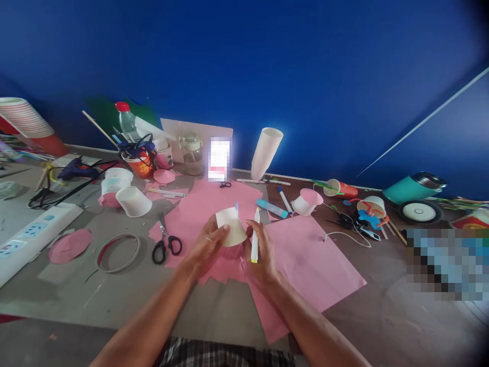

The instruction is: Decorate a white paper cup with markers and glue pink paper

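My left hand [208, 244] grips a white paper cup [231, 226], tilted with its base toward me, over pink paper. My right hand [263, 252] touches the cup's right side and holds a white marker [254, 239] upright between its fingers, yellow end down. A small piece of pink paper [231, 251] shows under the cup between both hands. Black-handled scissors [165, 240] lie just left of my left hand.
Pink paper sheets [305, 260] cover the table's middle. White cups [133, 200] and a pink-covered cup [307, 200] stand about. A cup stack [266, 152], jar [192, 153], power strip [26, 237], ring [118, 252], glue stick [272, 208] and teal mug [414, 187] surround them.
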Demonstrator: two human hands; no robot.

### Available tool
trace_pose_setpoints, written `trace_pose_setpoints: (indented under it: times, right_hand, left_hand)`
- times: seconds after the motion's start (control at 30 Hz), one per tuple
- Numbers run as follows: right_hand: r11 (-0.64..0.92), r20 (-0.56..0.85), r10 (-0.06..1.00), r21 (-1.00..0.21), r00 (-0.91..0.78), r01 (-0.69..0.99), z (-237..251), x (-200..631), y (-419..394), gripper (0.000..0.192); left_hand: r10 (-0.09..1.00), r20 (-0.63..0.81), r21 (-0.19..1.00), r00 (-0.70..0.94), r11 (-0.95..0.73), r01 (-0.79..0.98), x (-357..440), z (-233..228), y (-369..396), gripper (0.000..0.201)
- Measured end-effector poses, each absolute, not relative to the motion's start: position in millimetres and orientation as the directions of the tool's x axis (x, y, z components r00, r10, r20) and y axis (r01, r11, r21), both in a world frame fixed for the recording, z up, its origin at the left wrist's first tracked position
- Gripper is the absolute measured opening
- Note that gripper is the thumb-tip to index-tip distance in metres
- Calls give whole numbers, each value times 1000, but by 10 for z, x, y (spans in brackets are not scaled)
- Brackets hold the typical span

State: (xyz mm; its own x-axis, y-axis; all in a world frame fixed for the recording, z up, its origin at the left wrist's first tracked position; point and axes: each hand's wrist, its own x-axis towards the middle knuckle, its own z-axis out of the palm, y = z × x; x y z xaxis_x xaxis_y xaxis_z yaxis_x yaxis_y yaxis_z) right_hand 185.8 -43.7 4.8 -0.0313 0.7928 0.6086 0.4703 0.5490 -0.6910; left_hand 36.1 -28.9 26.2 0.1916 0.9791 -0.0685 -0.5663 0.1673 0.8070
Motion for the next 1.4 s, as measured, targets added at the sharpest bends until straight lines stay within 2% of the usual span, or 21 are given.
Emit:
trace_pose_setpoints:
  times: [0.23, 0.53, 0.73, 0.83, 1.03, 1.23, 1.4]
  right_hand:
    - [488, 545, 838, -763, 17, 424, 12, 1868, -415, 38]
    - [472, 500, 866, -816, -1, 333, -10, 1900, -368, 40]
    - [465, 472, 874, -881, 113, 84, 109, 1967, -347, 29]
    - [460, 454, 887, -886, 87, -57, 165, 1980, -399, 29]
    - [413, 409, 911, -891, 62, -189, 146, 1932, -450, 34]
    - [271, 261, 962, -948, 81, -167, 160, 1921, -470, 27]
    - [261, 255, 965, -952, 60, -157, 200, 1916, -493, 23]
  left_hand:
    - [968, -109, 740, 227, 231, -631, 343, 270, -285, 40]
    - [958, -85, 748, 274, 243, -618, 300, 280, -291, 51]
    - [980, -101, 785, 172, 185, -592, 274, 237, -238, 51]
    - [983, -86, 806, 164, 166, -568, 283, 242, -232, 49]
    - [975, -75, 815, 210, 181, -550, 294, 282, -243, 48]
    - [977, -91, 798, 192, 187, -573, 308, 256, -235, 47]
    - [981, -95, 801, 169, 176, -572, 302, 230, -225, 49]
